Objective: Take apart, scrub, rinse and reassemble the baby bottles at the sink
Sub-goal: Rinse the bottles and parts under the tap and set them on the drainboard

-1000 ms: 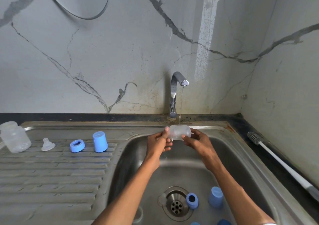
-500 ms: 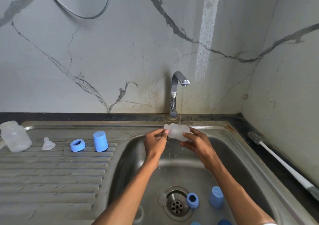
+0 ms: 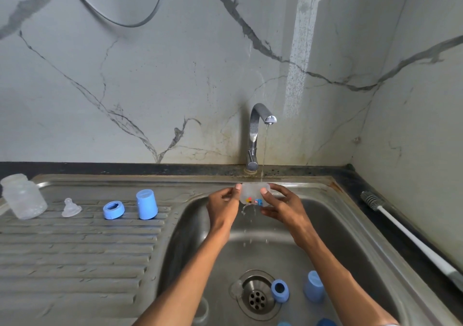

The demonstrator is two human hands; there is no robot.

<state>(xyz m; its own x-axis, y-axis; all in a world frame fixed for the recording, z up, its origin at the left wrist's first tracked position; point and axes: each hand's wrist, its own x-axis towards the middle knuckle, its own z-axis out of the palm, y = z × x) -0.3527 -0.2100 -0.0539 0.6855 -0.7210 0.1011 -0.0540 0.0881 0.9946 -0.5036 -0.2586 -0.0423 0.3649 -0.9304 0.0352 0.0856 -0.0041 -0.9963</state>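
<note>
Standing at the far left of the ribbed draining board [image 3: 75, 250] was a clear bottle [image 3: 22, 196] with no top, upright and slightly tilted in the wide view. Just to its right lay a clear teat [image 3: 71, 208], then a blue ring [image 3: 113, 209] lying flat, then a blue cap [image 3: 146, 204] standing on its open end; the four were set in a row, each apart from the next.

Over the far part of the sink [image 3: 350, 215] the left hand [image 3: 223, 206] pinched the left end of a second clear bottle [image 3: 253, 194], its fingers curled round that end with the thumb tip on top. That bottle lay on its side, held in the air under the thin stream falling from the tap [image 3: 258, 135], with small coloured print on its near face and water dripping from it into the basin. The right hand [image 3: 281, 206] gripped its right end, thumb in front and fingers wrapped behind.

On the sink floor nearer the camera, a clear teat [image 3: 235, 288] lay at the left edge of the drain [image 3: 256, 298], a blue ring [image 3: 279, 290] lay tipped at its right edge, and a blue cap [image 3: 314, 289] stood just right of that. At the far right, on the dark table [image 3: 400, 238] beside the sink, lay a bottle brush [image 3: 400, 230], bristles at the far end.
</note>
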